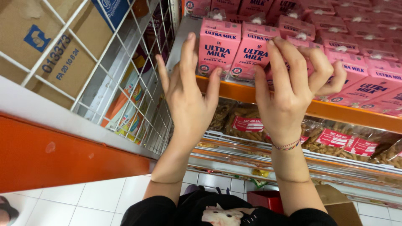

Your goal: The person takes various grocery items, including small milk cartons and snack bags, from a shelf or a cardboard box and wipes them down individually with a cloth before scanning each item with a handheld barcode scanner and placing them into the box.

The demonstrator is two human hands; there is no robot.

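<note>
My left hand [188, 98] is spread open, fingertips resting on the front of a pink milk carton [218, 48] at the edge of the orange shelf [356, 115]. My right hand [289, 90] has its fingers curled over the neighbouring pink carton [255, 52], grip loose rather than pinching. More pink cartons fill the shelf behind. Below, bagged snacks [247, 121] lie on a lower shelf. A white wire basket [125, 75] hangs at left above white floor tiles [83, 201].
</note>
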